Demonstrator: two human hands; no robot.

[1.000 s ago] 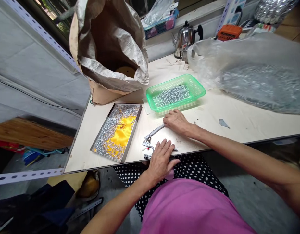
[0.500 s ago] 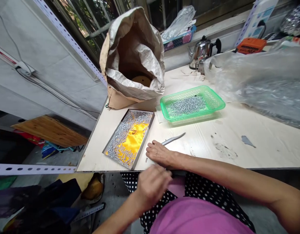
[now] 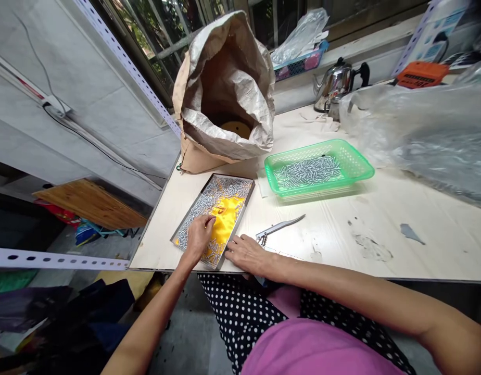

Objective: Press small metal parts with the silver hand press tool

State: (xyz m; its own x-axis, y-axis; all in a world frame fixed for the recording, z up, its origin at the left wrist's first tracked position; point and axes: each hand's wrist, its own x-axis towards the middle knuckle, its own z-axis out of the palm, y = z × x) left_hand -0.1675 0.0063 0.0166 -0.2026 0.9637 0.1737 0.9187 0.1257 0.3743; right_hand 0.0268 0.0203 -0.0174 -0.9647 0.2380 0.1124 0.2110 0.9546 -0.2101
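Observation:
Over the shallow metal-rimmed tray (image 3: 235,227) is my left hand (image 3: 199,237), thumb and fingers pinched together. Whatever they hold, if anything, is too small to make out. Many small silver metal pins (image 3: 201,203) lie in the tray, around a bare yellow patch of its bottom. My right hand (image 3: 250,254) rests palm down at the table's front edge, beside the tray's lower right corner, fingers extended towards it. Just beyond this hand lies a slim grey tool handle (image 3: 281,225) with a small spring-like part near its lower end.
A green plastic basket (image 3: 322,190) with more silver pins stands behind the tool. At the back left is a large open paper sack (image 3: 201,153). A kettle (image 3: 334,86), clear plastic bags (image 3: 428,130) and a grey scrap (image 3: 411,233) are to the right.
My left hand has moved forward from below the table edge to the pins in the tray. My right hand has shifted towards the tray, off the tool's near end. The view has turned slightly.

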